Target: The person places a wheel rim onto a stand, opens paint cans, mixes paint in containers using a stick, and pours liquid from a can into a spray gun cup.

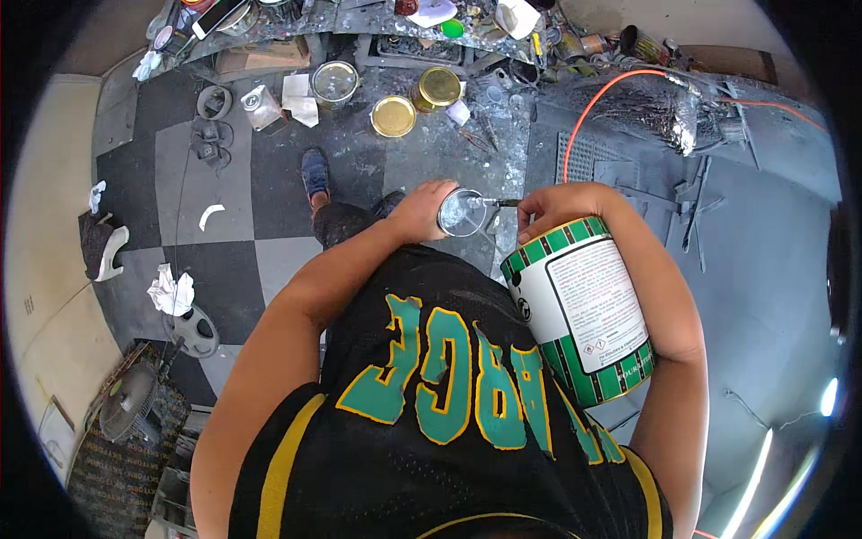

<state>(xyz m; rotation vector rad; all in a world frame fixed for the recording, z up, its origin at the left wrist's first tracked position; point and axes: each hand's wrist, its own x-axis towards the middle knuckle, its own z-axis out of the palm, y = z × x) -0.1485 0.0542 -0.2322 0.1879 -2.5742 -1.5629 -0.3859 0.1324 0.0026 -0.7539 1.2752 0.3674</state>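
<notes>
My left hand (424, 212) is wrapped round the side of a clear cup (463, 213), whose inside looks smeared with something whitish. In my right hand (564, 208) is a dark-handled tool (507, 203); its thin, light-coloured end reaches to the cup's rim, and its exact kind cannot be made out. A green and white paint can (579, 310) lies tilted between my right forearm and my chest, its printed label facing up. The right hand's fingers bend close to the can's upper edge, and whether they also touch it is unclear.
On the floor ahead stand a gold-topped tin (439, 88), a round gold lid (393, 117) and an open can (335, 83). A cluttered workbench (359, 20) runs behind. An orange hose (588, 112) curves at right. A fan (132, 404) stands at left.
</notes>
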